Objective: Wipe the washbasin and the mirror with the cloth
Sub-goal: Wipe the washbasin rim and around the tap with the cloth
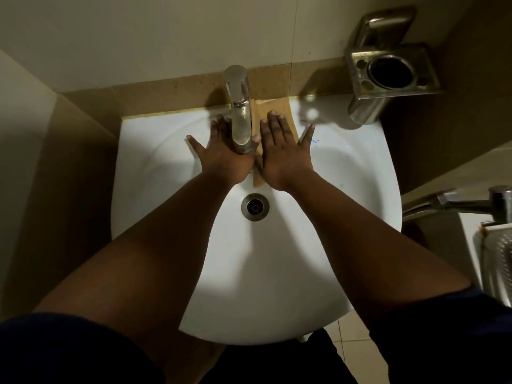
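Note:
A white washbasin (346, 189) fills the middle of the view, with a metal drain (255, 207) at its centre. A tan cloth (260, 112) lies flat over the basin's back rim and down into the bowl, to the right of the chrome tap (239, 112). My right hand (282, 153) lies flat on the cloth with fingers spread straight. My left hand (221, 153) is spread flat on the basin under the tap's spout, partly hidden by it. The mirror is out of view.
A steel tumbler holder (388, 70) is fixed to the wall at the back right. Another chrome tap (457, 203) and a metal fitting (498, 261) stand at the right edge. A tiled ledge (166, 92) runs behind the basin.

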